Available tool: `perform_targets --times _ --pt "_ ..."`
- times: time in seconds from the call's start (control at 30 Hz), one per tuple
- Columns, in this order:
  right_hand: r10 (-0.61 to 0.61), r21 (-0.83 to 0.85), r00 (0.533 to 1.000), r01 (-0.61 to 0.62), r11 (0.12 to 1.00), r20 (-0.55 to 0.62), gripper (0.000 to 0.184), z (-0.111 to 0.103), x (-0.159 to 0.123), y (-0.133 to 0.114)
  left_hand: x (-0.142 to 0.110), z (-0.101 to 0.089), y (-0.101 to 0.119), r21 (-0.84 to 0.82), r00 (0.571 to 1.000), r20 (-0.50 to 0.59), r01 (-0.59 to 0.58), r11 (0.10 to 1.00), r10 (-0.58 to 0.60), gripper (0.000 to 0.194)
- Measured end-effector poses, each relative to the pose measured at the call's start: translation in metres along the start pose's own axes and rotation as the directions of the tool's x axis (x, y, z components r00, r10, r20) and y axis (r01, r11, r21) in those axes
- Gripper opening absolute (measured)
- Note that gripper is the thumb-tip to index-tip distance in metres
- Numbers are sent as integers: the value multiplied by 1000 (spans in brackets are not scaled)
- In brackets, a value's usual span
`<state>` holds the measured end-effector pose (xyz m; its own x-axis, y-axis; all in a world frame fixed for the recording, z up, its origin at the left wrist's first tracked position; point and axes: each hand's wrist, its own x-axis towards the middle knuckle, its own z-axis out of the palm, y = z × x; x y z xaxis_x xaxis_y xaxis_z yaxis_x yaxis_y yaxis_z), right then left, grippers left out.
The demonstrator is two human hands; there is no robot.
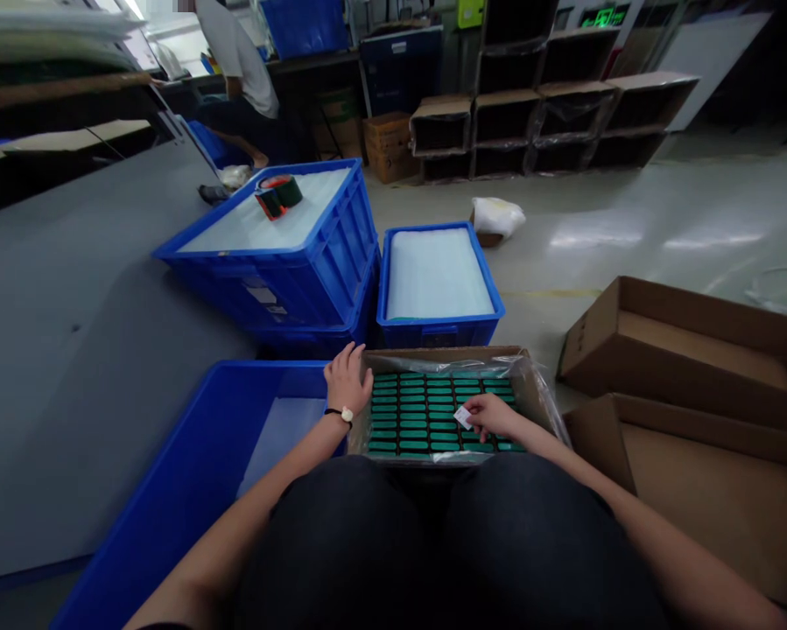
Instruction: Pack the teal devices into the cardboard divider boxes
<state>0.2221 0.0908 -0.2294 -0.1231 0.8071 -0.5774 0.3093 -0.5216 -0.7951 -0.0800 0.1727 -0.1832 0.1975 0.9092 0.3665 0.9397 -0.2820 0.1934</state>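
Directly before my knees stands a cardboard box [543, 398] lined with clear plastic. Rows of green-topped dark pieces [402, 409] fill it; their exact kind I cannot make out. Above these rows my right hand [489, 415] pinches a small white card with print on it [462, 416]. My left hand [347, 383], with a dark band at the wrist, rests on the box's left edge, its fingers stretched out and holding nothing.
Left of the box is a large blue bin [189, 437]. Ahead are a smaller blue crate [496, 300] and stacked blue crates [340, 236] with tape rolls [278, 194] on top. Cardboard boxes [695, 341] lie at right. A person [242, 66] sits at the back left.
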Motion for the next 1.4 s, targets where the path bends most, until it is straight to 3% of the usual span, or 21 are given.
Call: perform_targets --times 0.17,0.27,0.33,0.4,0.5,0.53,0.57,0.67,0.77,0.87,0.93,1.0,1.13,1.2,1.3,1.4 --pt "-13 -114 994 1 993 -106 36 2 11 -5 -1 3 -5 -116 997 73 49 992 -41 49" --pt "-131 -220 971 86 972 -198 30 -11 -6 -7 -3 1 -11 -184 984 158 106 977 -77 53" --pt "-239 -271 936 168 948 -258 23 -25 -28 -8 -3 -4 -16 -204 958 233 218 954 -169 58" --pt "-344 -335 844 211 918 -411 26 -42 -54 -5 -1 -13 -22 -206 901 339 351 913 -270 61" --pt "-391 -417 581 97 904 -713 41 -70 -81 9 3 -26 -31 -178 823 480 431 885 -305 48" --pt "-389 -426 519 52 903 -761 51 -79 -85 15 5 -29 -33 -171 810 508 428 887 -293 42" --pt "-392 -438 497 28 899 -774 61 -87 -86 21 7 -31 -35 -163 802 524 423 891 -285 37" --pt "-493 -546 553 80 834 -672 81 -105 -75 30 14 -31 -33 -120 824 489 386 915 -284 34" --pt "-599 -703 604 89 706 -525 76 -109 -56 16 22 -24 -25 -81 869 429 309 947 -247 47" --pt "-622 -844 682 14 536 -385 44 -109 -37 -13 34 -17 -15 -61 903 393 211 976 -170 52" --pt "-582 -867 736 -13 498 -345 20 -113 -25 -32 44 -18 -13 -43 918 367 178 983 -150 38" --pt "-542 -842 747 -46 537 -386 29 -120 -15 -46 56 -24 -14 -25 933 318 186 982 -168 27" --pt "-479 -769 727 -105 630 -492 32 -134 -6 -52 78 -42 -25 -30 940 238 260 965 -246 40" --pt "-439 -728 732 -112 677 -521 33 -136 -10 -48 82 -46 -29 -39 925 283 274 961 -252 45" --pt "-382 -666 744 -113 738 -549 60 -134 -20 -39 75 -41 -30 -68 895 398 248 966 -201 49" --pt "-399 -672 757 -70 737 -517 51 -132 -23 -34 67 -30 -26 -124 887 437 221 967 -147 38"
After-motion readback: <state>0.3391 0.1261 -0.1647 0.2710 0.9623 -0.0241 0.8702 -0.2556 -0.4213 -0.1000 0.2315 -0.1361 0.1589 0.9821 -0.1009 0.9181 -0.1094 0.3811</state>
